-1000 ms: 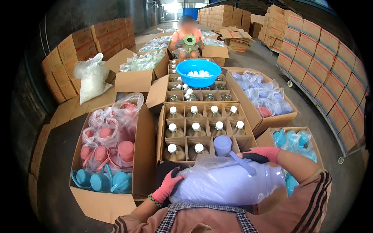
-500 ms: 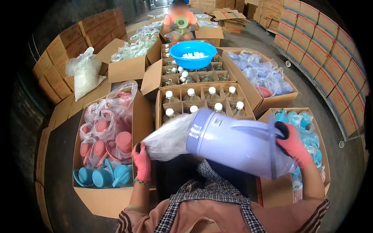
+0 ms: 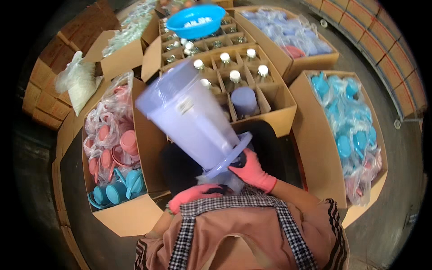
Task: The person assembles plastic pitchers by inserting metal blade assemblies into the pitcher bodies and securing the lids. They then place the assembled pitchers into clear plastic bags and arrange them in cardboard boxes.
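Note:
A lavender plastic jug body (image 3: 191,119) leans over my lap, its wide end up to the left and its flanged end down toward me. My right hand (image 3: 254,173), in a pink glove with dark fingertips, grips the flange. Low in my lap, my left hand (image 3: 197,195), gloved alike, is closed on a clear plastic bag (image 3: 228,182) beneath the jug; its fingertips are partly hidden. Just beyond, a divided carton (image 3: 283,118) holds several white-capped clear bottles (image 3: 235,77) and a lavender round-topped piece (image 3: 244,100) in a near compartment.
At left stands a carton of bagged pink and blue lids (image 3: 117,192); at right, one of bagged blue lids (image 3: 344,146). A blue basin (image 3: 195,31) of white caps rests on the farther bottle carton. Lavender pieces (image 3: 283,31) fill another carton. Stacked boxes (image 3: 373,38) stand far right.
The jug has swung from nearly level to steeply tilted, its wide end now up and left. The bag is off that end, and my left hand has come down to my lap. A lavender-topped piece shows in the carton.

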The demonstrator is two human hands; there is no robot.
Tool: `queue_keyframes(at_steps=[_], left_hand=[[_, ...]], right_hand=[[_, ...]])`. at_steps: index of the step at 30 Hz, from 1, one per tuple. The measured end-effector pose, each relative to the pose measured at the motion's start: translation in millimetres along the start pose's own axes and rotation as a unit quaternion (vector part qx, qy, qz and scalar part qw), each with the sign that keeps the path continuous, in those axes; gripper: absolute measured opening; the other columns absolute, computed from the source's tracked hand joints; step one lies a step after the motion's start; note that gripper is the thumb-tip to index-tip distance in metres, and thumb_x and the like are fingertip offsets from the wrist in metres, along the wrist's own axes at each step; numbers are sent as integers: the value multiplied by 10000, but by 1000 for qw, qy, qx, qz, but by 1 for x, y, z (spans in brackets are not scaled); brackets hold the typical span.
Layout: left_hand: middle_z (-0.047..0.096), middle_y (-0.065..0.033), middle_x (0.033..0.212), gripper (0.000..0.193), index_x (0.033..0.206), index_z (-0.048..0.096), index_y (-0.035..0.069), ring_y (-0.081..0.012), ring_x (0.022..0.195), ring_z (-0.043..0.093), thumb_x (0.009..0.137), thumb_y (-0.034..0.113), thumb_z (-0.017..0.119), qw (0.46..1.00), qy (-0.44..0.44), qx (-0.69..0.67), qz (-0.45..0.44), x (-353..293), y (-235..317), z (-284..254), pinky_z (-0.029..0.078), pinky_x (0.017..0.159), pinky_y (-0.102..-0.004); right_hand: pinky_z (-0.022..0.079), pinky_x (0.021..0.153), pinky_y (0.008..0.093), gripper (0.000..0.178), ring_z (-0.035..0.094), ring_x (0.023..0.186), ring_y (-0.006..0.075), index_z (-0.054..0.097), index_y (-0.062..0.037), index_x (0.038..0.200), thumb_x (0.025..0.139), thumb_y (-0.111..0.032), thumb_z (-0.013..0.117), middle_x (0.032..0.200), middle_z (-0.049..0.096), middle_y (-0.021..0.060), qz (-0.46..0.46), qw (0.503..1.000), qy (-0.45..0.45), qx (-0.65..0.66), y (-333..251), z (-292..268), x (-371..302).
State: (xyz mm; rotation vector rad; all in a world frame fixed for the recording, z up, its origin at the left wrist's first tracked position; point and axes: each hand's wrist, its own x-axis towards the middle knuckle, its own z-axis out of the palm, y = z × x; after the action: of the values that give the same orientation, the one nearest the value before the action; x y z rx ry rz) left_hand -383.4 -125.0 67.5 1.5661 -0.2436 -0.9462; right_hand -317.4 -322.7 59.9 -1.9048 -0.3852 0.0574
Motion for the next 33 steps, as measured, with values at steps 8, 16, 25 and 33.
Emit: queue_keyframes(at_steps=[8,16,25,33], left_hand=[[518,-116,1005,242,988,507,-31,-186,962,471,763,54,485,899,407,-19,162,-21,18,-43,356,851,-291],[343,-274,1064,500,1041,443,3,-445,1102,268,642,210,661,802,426,396,134,36,-27,-30,270,917,-452],[536,-59,839,235,989,502,-9,-150,764,489,847,167,438,708,660,25,252,20,14,-162,405,691,-263],[367,-249,1148,421,1034,485,41,-407,1079,337,668,238,550,706,543,328,315,62,94,-99,262,886,-504]], right_hand=[[397,809,350,437,506,949,304,477,11,1020,688,-227,633,987,537,186,114,977,-176,38,26,16,-8],[376,842,352,456,472,1006,299,466,4,1059,699,-227,624,1090,486,199,126,953,-276,-5,40,9,-4],[414,756,340,429,525,883,232,476,-3,1061,782,-324,532,991,533,133,-22,996,-73,46,-56,-52,81],[301,913,276,506,417,1027,155,361,-40,1209,841,-377,450,1134,449,83,124,969,2,214,58,29,220]])
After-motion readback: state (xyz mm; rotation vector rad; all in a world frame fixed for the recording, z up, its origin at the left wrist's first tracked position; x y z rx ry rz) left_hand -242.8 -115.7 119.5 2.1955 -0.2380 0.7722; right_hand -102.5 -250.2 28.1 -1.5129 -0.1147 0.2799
